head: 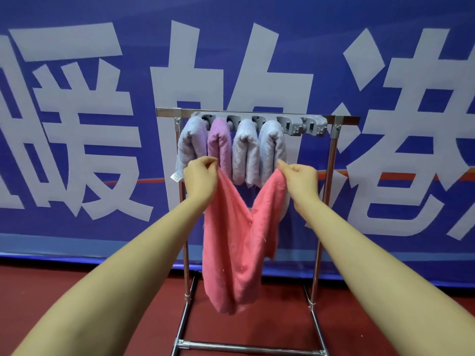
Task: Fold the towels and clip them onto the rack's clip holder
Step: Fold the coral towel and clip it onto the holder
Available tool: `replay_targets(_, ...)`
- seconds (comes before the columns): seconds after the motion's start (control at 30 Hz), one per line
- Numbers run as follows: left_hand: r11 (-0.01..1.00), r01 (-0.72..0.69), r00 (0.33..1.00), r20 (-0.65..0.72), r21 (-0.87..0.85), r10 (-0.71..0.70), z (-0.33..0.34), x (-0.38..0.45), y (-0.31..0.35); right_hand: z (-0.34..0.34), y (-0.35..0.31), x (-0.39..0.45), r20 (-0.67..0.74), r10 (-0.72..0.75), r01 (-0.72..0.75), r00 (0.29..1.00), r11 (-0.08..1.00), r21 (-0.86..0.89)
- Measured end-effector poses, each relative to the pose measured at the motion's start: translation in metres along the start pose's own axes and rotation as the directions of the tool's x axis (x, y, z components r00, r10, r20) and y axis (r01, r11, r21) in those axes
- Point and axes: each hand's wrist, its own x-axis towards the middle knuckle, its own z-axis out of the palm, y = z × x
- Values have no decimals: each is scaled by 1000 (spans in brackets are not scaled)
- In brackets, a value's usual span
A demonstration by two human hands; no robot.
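Observation:
A pink towel hangs in a deep sag between my two hands, in front of the metal rack. My left hand pinches its left top corner. My right hand pinches its right top corner. On the rack's top bar sits a grey clip holder. Several folded towels hang clipped in it: a pale blue towel, a purple towel, a grey-white towel and a light blue towel. The holder's right end carries no towel.
A large blue banner with white characters stands right behind the rack. The floor is dark red. The rack's chrome base bars run along the floor close below my arms.

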Motion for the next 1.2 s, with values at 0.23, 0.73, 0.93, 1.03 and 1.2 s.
replay_targets(0.23, 995, 59, 998, -24, 86, -57, -18, 4, 3, -12, -4, 19, -135, 50, -54, 990, 998, -24)
replay_targets(0.73, 859, 11, 988, 128, 512, -89, -21, 16, -14, -34, 0, 25, -240, -70, -11, 968, 947, -322)
replay_targets(0.93, 833, 28, 990, 103, 553, -102, -26, 23, -21, -33, -4, 33, -284, 61, -109, 957, 982, -155)
replay_targets(1.03, 820, 35, 988, 105, 571, -115, -28, 27, -19, -35, -2, 35, -234, 119, -140, 965, 987, -76)
replay_targets(1.2, 785, -8, 981, 157, 620, -114, -28, 31, -12, -36, -2, 33, -13, 55, -54, 998, 845, -532)
